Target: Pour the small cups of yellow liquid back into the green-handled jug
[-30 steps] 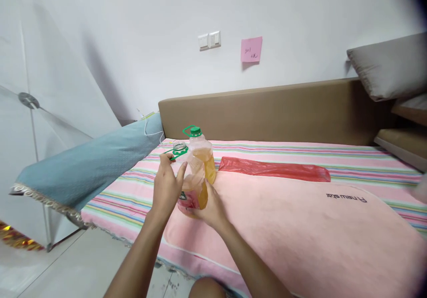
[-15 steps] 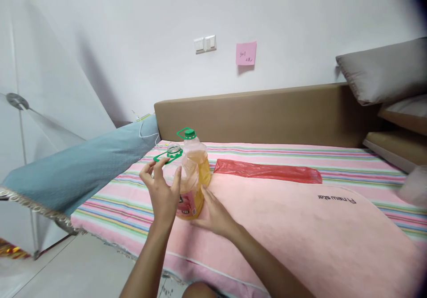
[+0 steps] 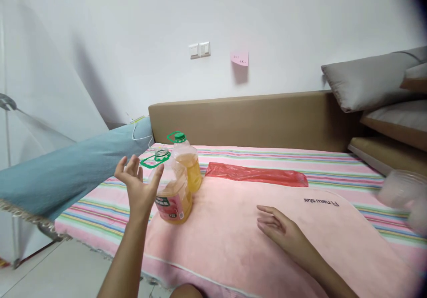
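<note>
An uncapped clear jug (image 3: 174,200) with a green ring handle, a pink label and amber liquid stands on the left part of the pink mat (image 3: 227,227). Just behind it is a second jug (image 3: 192,169) with a green cap. My left hand (image 3: 140,187) is raised beside the front jug's left side, fingers spread and curved, holding nothing. Over the mat, well to the right of both jugs, my right hand (image 3: 283,231) hovers with its fingers loosely extended and nothing in them.
A flat red plastic bag (image 3: 255,174) lies behind the mat on the striped cloth (image 3: 333,164). Translucent containers (image 3: 400,189) stand at the right, below stacked grey cushions (image 3: 370,80). A brown headboard (image 3: 240,120) runs along the wall, with a blue cover (image 3: 76,155) at the left.
My right hand has left the front jug and moved right. My left hand has come off its green handle and shifted left. The view has turned slightly right.
</note>
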A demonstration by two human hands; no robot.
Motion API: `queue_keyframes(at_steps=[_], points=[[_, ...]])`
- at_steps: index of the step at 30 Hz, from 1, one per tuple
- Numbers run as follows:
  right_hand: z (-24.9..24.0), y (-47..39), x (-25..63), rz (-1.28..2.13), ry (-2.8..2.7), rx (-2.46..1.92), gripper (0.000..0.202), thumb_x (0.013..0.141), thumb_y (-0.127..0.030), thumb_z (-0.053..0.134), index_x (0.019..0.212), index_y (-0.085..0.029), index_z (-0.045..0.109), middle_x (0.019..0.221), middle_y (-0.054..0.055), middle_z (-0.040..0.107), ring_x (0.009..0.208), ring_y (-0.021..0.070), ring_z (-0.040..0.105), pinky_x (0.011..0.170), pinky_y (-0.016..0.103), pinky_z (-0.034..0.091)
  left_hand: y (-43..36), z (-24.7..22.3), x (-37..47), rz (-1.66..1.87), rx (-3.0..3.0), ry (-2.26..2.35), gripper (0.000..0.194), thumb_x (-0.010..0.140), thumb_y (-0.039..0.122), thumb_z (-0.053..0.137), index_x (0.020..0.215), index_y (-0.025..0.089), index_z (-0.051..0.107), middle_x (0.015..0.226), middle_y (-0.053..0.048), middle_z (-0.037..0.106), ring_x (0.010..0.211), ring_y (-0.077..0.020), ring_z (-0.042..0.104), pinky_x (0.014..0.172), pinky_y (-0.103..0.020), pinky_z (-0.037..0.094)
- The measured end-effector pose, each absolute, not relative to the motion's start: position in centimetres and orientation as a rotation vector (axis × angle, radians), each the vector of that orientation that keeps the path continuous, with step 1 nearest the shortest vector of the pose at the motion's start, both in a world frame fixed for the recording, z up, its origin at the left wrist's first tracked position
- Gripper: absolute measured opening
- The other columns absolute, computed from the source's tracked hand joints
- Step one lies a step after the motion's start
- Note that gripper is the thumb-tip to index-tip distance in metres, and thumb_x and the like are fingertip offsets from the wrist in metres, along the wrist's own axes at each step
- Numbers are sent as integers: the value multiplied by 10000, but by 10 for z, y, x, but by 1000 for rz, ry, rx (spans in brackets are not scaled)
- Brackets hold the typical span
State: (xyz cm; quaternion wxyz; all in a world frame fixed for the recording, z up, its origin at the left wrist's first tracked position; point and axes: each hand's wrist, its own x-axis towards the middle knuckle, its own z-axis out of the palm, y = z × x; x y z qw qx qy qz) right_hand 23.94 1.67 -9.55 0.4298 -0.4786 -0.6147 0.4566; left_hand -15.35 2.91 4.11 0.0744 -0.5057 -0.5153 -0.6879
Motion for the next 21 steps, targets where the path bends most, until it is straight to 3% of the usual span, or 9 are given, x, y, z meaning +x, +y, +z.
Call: queue_keyframes(at_steps=[4,10,17,21], points=[[-107,15,252,1181,-1415,-1227,565,839,-628,793,1256,-248,759,1396,154,755,1176,340,780,1052,523,637,31,47,-159,-2184,-1560,-1529,907,773,360,873,1437,248,266,1497,-234,618,1476,-269,591,1319,-502,377],[-104,9,255,1198,-1392,-1213,553,817,-639,795,1216,-256,772,1385,153,761,1135,324,791,1037,503,645,31,48,-140,-2234,-1435,-1492,828,761,383,872,1354,248,310,1442,-233,636,1383,-268,665,1274,-498,443],[-88,9,253,1206,-1328,-1199,611,752,-689,827,1167,-242,782,1310,158,791,1118,336,790,1039,518,629,36,55,-123,-2176,-1304,-1497,820,798,425,903,1340,229,320,1507,-242,560,1479,-296,564,1319,-507,380],[-56,8,280,1129,-1242,-1153,628,785,-788,792,1100,-246,806,1190,153,820,1076,345,794,1031,527,627,9,44,-85,-2049,-1154,-1443,594,939,485,780,1336,223,426,1577,-204,475,1537,-323,479,1333,-554,356]])
